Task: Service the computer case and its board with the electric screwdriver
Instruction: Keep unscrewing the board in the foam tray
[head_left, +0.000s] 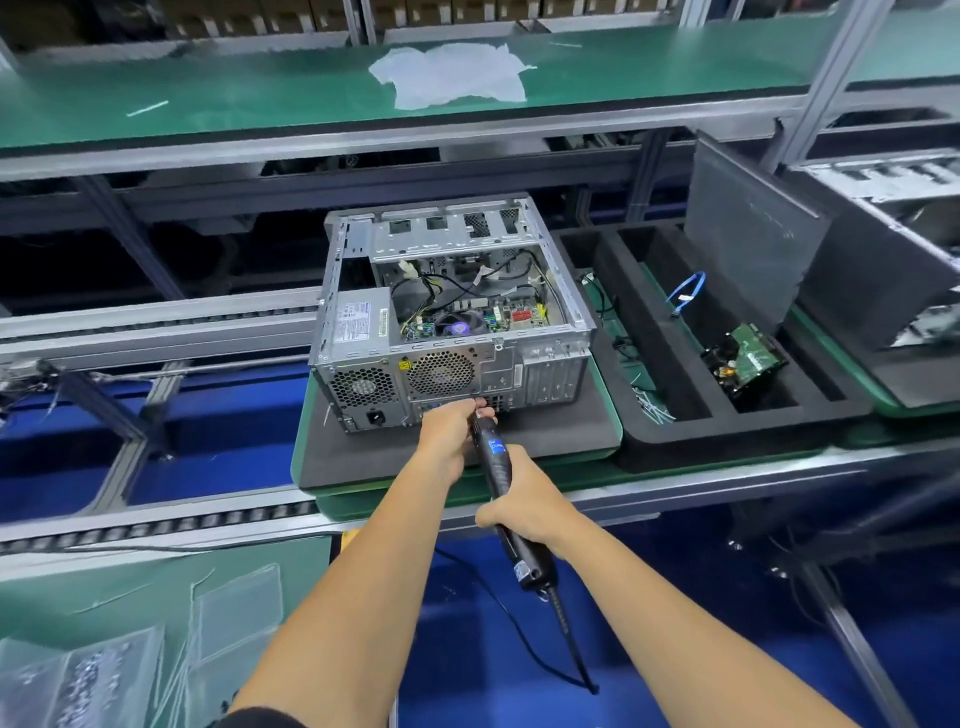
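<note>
An open silver computer case (363, 332) lies on a black foam pad (561, 426), its rear panel facing me. Inside it I see the green board (511, 315) with a fan and loose cables. My right hand (524, 501) grips the black electric screwdriver (493, 457) around its handle, the tool pointing up toward the lower rear panel. My left hand (447, 431) pinches the front end of the screwdriver right at the case's back. The bit itself is hidden by my fingers.
A black foam tray (675, 436) to the right holds a blue cable (688, 291), a green drive board (748, 364) and small wires. A dark case panel (748, 228) leans behind it. Conveyor rails run left. Plastic bags (130, 665) lie bottom left; the screwdriver cord (566, 634) trails down.
</note>
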